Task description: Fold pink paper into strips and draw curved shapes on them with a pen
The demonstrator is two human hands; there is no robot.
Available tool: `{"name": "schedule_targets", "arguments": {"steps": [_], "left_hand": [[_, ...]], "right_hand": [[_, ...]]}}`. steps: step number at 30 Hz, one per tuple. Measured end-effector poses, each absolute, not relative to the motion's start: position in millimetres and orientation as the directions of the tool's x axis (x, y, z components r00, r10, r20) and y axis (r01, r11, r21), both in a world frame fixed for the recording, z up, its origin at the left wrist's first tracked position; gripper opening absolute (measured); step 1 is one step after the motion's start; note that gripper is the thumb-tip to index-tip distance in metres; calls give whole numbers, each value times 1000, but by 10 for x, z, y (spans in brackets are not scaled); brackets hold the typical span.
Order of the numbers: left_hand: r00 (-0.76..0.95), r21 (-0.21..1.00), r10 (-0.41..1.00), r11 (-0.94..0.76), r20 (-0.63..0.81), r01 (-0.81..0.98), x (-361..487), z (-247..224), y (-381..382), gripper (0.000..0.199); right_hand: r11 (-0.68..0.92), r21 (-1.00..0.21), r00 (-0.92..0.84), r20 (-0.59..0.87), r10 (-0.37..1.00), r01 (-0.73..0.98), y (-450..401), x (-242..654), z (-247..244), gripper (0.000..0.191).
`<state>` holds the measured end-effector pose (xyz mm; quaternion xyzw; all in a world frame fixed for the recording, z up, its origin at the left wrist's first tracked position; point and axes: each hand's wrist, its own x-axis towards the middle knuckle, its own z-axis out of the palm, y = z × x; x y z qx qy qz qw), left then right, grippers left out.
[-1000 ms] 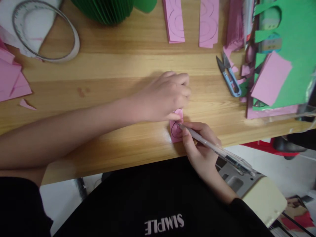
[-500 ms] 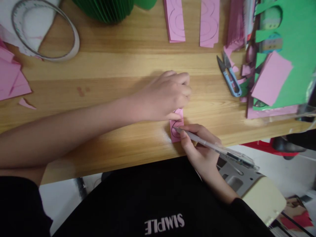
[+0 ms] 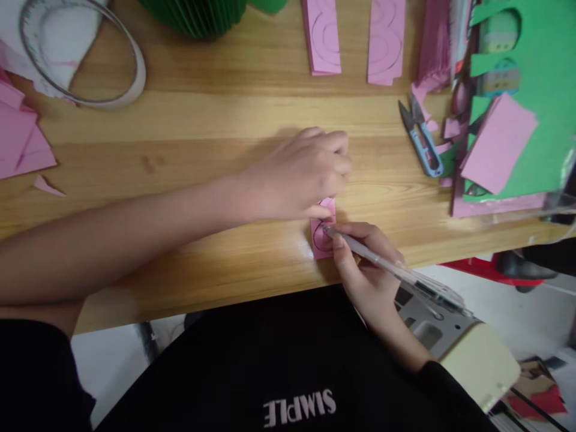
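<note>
My right hand [image 3: 371,264] grips a clear-barrelled pen [image 3: 407,276] between thumb and fingers, its tip on a small pink paper strip [image 3: 319,249]. A dark curved line is drawn on the strip, which lies near the table's front edge. My left hand [image 3: 310,171] is closed, fingers curled under, and its thumb presses on the strip from above. The strip's far part is hidden beneath that hand. Farther back lie two more pink strips with curved outlines, a left stack [image 3: 324,39] and a right one [image 3: 386,42].
Blue-handled thread snips [image 3: 422,141] lie to the right among pink scraps. Beyond them, pink cards [image 3: 500,144] rest on green sheets [image 3: 549,90]. At left are a roll of tape [image 3: 135,87] and pink paper [image 3: 31,147]. A green pleated object [image 3: 198,15] stands at the back.
The pen tip has shifted slightly up and right along the drawn curve, my right hand moving with it. My left hand stays on the strip. The camera view has shifted a little.
</note>
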<state>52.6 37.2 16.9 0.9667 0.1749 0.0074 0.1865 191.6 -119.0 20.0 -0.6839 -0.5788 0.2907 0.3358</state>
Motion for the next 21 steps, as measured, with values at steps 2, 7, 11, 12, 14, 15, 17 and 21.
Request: {"name": "schedule_targets", "arguments": {"steps": [2,7,11,12,14,15,17,21], "left_hand": [[942,364,333,-872,-48,327,522,173,370,22],[942,364,334,-873,-36,323,524,182,369,22],[941,359,337,-876,-22,322,528,171,369,19],[941,360,339,-876,-19,322,528,168,369,18],[940,362,340,-874,-24,325,528,166,370,17],[940,364,341,-872,-31,328,528,166,371,17],[940,368,340,-869,-39,330,528,169,374,16],[942,361,333,-875,-36,323,530,173,375,17]], "right_hand": [[-104,-803,150,-18,989,587,-1180,1913,210,10],[-104,-798,143,-23,989,593,-1164,1911,231,8],[-103,-798,134,-28,991,594,-1158,1916,237,7],[-101,-800,131,-28,991,591,-1156,1918,239,7],[-101,-803,126,-33,992,587,-1152,1921,245,7],[-102,-803,125,-35,992,587,-1151,1922,249,7],[-102,-799,121,-37,992,592,-1147,1924,257,7],[-104,-806,116,-45,992,582,-1140,1923,266,7]]}}
